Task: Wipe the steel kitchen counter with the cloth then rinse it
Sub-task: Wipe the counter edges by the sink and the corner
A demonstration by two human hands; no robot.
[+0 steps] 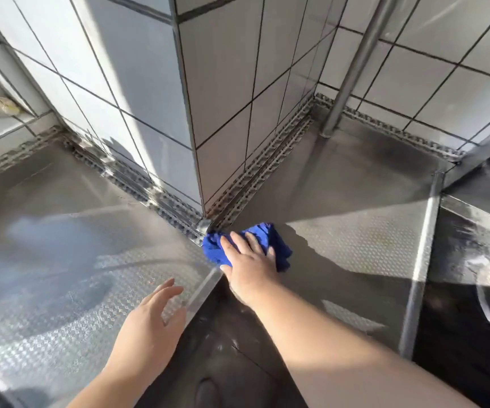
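A bunched blue cloth lies on the embossed steel counter, right at the foot of the tiled pillar's corner. My right hand presses down on the cloth with its fingers spread flat over it. My left hand hovers over the left stretch of counter near its front edge, fingers loose and holding nothing. The steel wraps around the pillar on both sides.
A white-tiled pillar juts out at centre, with perforated metal trim along its base. A steel pipe rises from the counter at back right. A dark sink or basin lies to the right behind a raised steel edge.
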